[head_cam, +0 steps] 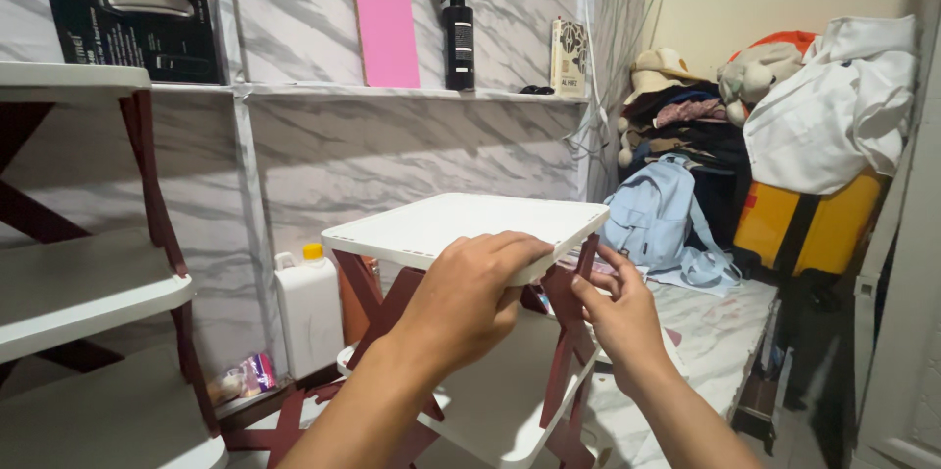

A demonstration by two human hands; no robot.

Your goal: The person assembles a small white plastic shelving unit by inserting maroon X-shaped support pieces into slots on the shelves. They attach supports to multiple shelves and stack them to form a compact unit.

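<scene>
Marble-patterned wall (392,150), grey-veined, with a long wall shelf (392,92) carrying a pink board (385,26), a black spray bottle (457,33), a small box (568,57) and, at far left, a dark carton (132,28). Assembled rack (88,293) at left: white trays on dark red cross-braced legs, standing complete. Second rack, centre, partly built: lower tray (490,400) in place on red legs; top tray (466,227), white and square, sits level on the uprights near the middle of the view. Judged from this, the top tier is set on but is being seated at its near right corner; no further tiers are visible above it. Pile of clothes (828,106), hats and bags at right, over a yellow suitcase (809,224); a light blue backpack (659,209) in front. White jug (310,307) with a yellow cap against the wall, behind the rack. Floor covered in marbled sheet, no separate surface in view. Left hand (469,297): closed over the near edge of the top tray, fingers on top, holding it. Right hand (618,307): fingers pinched narrow around the red leg (580,278) just under the tray corner.
</scene>
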